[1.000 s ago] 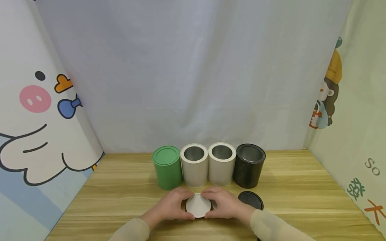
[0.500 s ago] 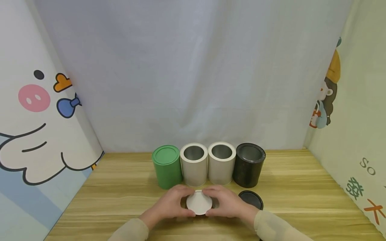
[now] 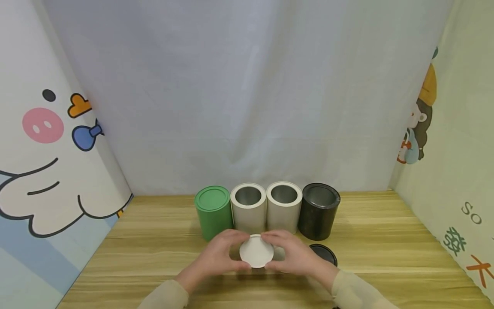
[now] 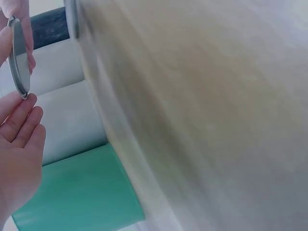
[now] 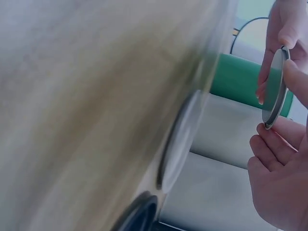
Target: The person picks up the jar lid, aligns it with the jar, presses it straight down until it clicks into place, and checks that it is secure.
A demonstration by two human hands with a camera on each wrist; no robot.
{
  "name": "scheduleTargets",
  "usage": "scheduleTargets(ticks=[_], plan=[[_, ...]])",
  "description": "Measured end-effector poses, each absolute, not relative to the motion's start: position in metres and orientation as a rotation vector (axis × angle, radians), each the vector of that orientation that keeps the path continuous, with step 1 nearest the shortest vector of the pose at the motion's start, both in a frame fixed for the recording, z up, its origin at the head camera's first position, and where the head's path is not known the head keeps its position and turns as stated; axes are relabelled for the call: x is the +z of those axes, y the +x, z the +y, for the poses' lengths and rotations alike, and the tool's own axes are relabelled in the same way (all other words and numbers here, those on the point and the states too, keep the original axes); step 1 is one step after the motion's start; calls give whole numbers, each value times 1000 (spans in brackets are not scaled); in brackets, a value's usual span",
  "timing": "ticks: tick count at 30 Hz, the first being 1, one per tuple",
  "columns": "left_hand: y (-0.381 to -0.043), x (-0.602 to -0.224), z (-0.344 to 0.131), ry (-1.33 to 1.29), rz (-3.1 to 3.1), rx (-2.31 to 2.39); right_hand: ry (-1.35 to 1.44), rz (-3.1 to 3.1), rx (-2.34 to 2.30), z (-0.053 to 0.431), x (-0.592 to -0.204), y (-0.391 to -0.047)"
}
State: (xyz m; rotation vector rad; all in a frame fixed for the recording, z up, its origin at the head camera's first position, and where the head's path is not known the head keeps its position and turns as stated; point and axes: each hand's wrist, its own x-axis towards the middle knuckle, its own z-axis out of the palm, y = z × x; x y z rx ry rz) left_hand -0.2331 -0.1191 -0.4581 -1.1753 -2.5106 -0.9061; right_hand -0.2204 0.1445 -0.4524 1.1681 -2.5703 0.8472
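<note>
A round white can lid is held level above the table by both hands. My left hand pinches its left edge between thumb and fingers, while my right hand does the same on the opposite side. In the left wrist view the lid appears nearly edge-on, with a metal rim below. Just behind stand two white cans, the left can and the right can, both with open tops. The fingers overlap their lower fronts in the head view.
A lidded green can ends the row on the left, a black can on the right. A black lid lies partly behind my right forearm. Another white lid lies on the wooden table.
Both hands have lifted the white lid off the table and moved it slightly forward, toward the white cans. The cans have stayed in place.
</note>
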Motion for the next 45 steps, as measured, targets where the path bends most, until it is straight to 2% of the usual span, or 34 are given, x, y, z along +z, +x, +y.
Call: scheduleTargets(ticks=[12,25,45], plan=[[-234,-424,-117,-1127,-2403,-919,1133,-2464,856,149,-424,-223],[-241,-406,-117,-1126,-2312,-915,1073,-2434,868,148,-405,-229],[-267,-379,-115,-962,-2387,-831,953,-2443,890,137,-386,-262]])
